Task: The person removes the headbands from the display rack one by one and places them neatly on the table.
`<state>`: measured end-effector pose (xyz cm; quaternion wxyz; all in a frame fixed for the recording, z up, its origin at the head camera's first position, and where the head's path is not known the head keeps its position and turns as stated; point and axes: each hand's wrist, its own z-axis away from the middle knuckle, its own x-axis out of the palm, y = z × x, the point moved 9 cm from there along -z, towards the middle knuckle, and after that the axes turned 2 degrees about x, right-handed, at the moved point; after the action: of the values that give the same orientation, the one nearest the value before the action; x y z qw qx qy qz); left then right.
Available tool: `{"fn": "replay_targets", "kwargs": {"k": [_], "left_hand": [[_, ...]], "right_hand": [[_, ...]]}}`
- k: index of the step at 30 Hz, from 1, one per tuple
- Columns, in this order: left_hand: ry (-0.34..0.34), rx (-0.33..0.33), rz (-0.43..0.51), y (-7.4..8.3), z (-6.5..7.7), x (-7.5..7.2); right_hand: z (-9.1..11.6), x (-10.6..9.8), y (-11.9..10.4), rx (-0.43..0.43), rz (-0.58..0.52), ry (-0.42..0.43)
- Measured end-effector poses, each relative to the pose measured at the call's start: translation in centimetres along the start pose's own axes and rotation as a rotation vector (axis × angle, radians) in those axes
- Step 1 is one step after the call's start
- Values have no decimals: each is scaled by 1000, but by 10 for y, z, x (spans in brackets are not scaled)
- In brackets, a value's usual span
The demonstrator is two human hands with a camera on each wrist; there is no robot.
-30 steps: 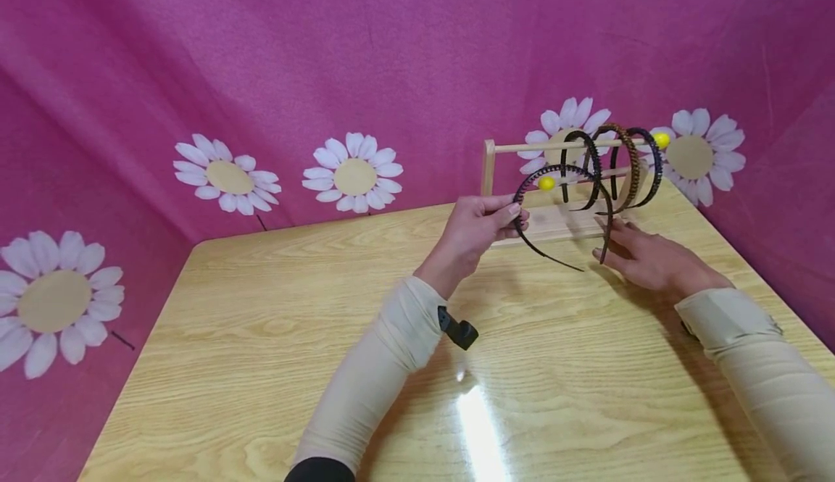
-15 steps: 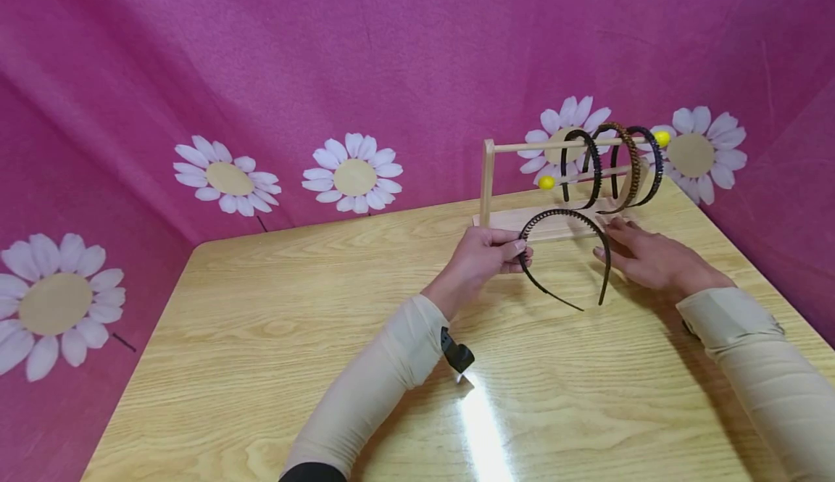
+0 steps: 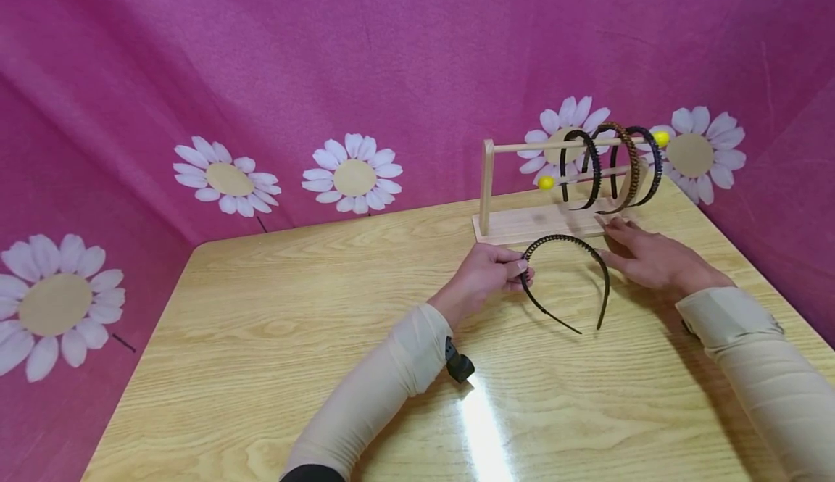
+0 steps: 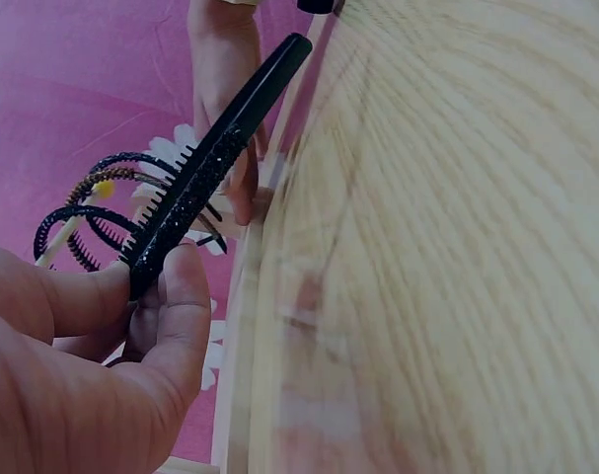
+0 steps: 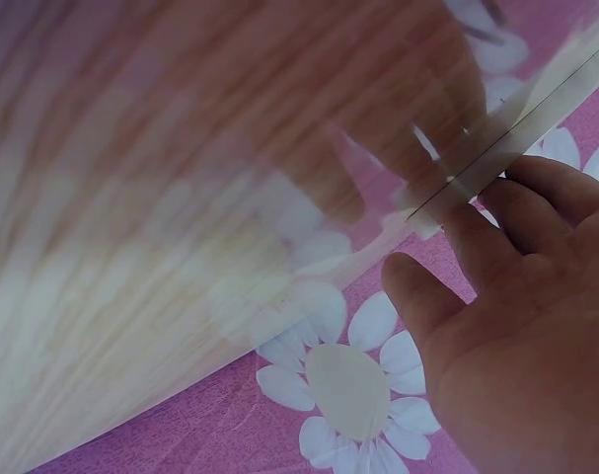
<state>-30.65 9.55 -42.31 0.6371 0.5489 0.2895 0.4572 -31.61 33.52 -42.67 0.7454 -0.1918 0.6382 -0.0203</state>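
Held headband (image 4: 197, 183) has sunk, glittering only in the left wrist view.

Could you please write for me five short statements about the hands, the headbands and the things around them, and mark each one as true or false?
1. The left hand holds a dark headband. True.
2. The right hand grips a headband. False: it holds no headband and is at the base of the wooden stand.
3. Three other headbands hang on the stand. True.
4. The two balls on the stand are green. False: both are yellow.
5. The backdrop shows white-petalled flowers. True.
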Motion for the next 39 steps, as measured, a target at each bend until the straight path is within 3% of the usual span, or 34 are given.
{"fn": "replay_targets", "kwargs": {"k": [13, 22, 33, 39], "left_hand": [[13, -34, -120, -15, -1, 0], [28, -43, -120, -22, -4, -1], [81, -27, -184, -22, -6, -7], [95, 14, -239, -22, -5, -10]], "right_hand": [[-1, 2, -1, 63, -33, -37], [-1, 0, -1, 58, -28, -23], [-1, 1, 0, 74, -40, -33], [0, 2, 0, 65, -39, -31]]}}
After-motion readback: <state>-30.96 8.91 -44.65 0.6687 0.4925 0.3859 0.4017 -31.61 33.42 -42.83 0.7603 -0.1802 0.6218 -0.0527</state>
